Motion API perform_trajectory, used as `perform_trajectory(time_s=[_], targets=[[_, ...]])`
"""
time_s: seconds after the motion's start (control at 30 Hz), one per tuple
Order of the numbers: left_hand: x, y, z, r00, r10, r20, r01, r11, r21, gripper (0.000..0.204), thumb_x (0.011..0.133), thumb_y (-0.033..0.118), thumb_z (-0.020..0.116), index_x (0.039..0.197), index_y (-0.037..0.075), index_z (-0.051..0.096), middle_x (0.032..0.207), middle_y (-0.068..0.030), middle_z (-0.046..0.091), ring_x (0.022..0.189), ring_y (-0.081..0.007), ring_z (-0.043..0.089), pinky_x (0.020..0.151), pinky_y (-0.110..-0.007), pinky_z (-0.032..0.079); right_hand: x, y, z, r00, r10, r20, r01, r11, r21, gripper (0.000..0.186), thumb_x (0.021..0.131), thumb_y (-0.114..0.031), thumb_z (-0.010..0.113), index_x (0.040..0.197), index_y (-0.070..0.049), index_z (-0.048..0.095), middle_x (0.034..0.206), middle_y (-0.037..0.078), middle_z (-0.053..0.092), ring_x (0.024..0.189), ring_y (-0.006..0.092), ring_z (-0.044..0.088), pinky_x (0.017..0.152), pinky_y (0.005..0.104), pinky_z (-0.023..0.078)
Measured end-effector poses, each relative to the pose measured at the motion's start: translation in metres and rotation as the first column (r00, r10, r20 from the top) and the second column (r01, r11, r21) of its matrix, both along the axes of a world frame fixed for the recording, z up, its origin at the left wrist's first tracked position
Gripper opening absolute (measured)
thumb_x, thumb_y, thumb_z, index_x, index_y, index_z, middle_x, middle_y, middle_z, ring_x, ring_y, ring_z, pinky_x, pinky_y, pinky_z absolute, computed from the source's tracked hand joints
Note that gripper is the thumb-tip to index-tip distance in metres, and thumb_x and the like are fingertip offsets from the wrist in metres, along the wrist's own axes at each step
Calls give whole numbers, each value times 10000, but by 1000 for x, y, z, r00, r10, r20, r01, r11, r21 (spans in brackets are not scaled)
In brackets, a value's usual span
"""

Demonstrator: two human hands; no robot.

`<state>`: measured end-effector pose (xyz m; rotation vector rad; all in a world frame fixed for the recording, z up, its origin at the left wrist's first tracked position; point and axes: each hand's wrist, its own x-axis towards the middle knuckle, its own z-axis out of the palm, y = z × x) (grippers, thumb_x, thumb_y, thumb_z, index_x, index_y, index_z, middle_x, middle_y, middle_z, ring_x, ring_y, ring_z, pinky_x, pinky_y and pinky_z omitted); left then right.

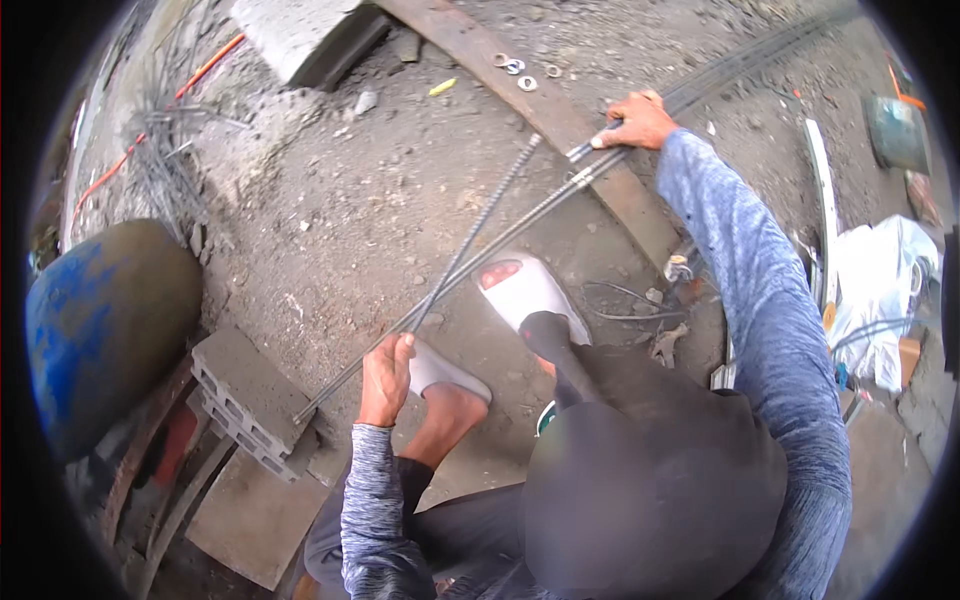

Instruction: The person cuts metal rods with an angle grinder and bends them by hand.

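My left hand (385, 382) is closed around thin steel rebar rods (470, 262), whose near ends stick out past the hand at the lower left. A shorter ribbed rebar piece (490, 207) crosses these rods at a slant, its lower end close to my left fingers. Farther up and to the right, my right hand (637, 122) grips a bundle of long rods (755, 55) that runs off to the upper right. Cut-looking rod ends show just left of the right fingers. A flat brown bar (622, 195) passes beneath the rods on the ground.
Small rings (527, 83) lie on and beside the brown bar. A grey block (300, 35) is at the top left. Hollow concrete blocks (250, 390) and a blue-grey rounded container (115, 330) stand at left. White plastic bags (880, 280) lie at right.
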<state>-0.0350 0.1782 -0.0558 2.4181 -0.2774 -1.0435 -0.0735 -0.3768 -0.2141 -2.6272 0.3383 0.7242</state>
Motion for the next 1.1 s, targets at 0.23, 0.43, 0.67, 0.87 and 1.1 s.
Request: perform_trajectory(time_s=[0.23, 0.43, 0.67, 0.87, 1.1], targets=[[78, 14, -1, 941, 190, 281, -154, 977, -146, 420, 1054, 321, 502, 860, -24, 643, 673, -152, 585, 641, -234, 574, 608, -401, 454, -44, -38, -5, 986, -91, 139, 99, 994, -53, 670, 618, -690, 784, 861, -69, 729, 894, 144, 651, 980, 318, 550, 1016, 456, 320], [357, 75, 133, 11, -69, 998, -156, 985, 69, 292, 981, 306, 616, 1043, 25, 668, 898, -187, 701, 766, -345, 656, 715, -520, 475, -7, 11, 11, 981, -94, 167, 95, 995, 7, 541, 652, -577, 832, 759, -64, 694, 791, 122, 634, 934, 296, 545, 1022, 424, 309], [234, -14, 0, 710, -300, 637, 431, 901, -56, 314, 894, 117, 613, 1174, 1, 693, 1077, -190, 738, 982, -332, 715, 857, -452, 556, -13, 0, 21, 983, -123, 139, 127, 992, -21, 544, 642, -568, 834, 747, -55, 686, 801, 128, 636, 936, 297, 537, 1021, 408, 310], [42, -10, -98, 963, -224, -148, 224, 974, -13, 374, 943, 355, 701, 1027, -7, 738, 990, -205, 744, 920, -328, 723, 831, -440, 550, -15, 3, 17, 984, -119, 133, 123, 992, -20, 562, 639, -584, 827, 755, -52, 690, 814, 135, 638, 941, 298, 540, 1003, 408, 327], [36, 12, -137, 976, 3, -216, -37, 987, -153, 277, 871, 265, 794, 897, -6, 749, 778, -30, 698, 718, -110, 597, 663, -311, 488, -5, -6, -7, 999, 13, 52, -4, 984, -176, 909, 669, -871, 635, 1193, -137, 747, 1050, 131, 721, 1089, 296, 615, 972, 427, 406]])
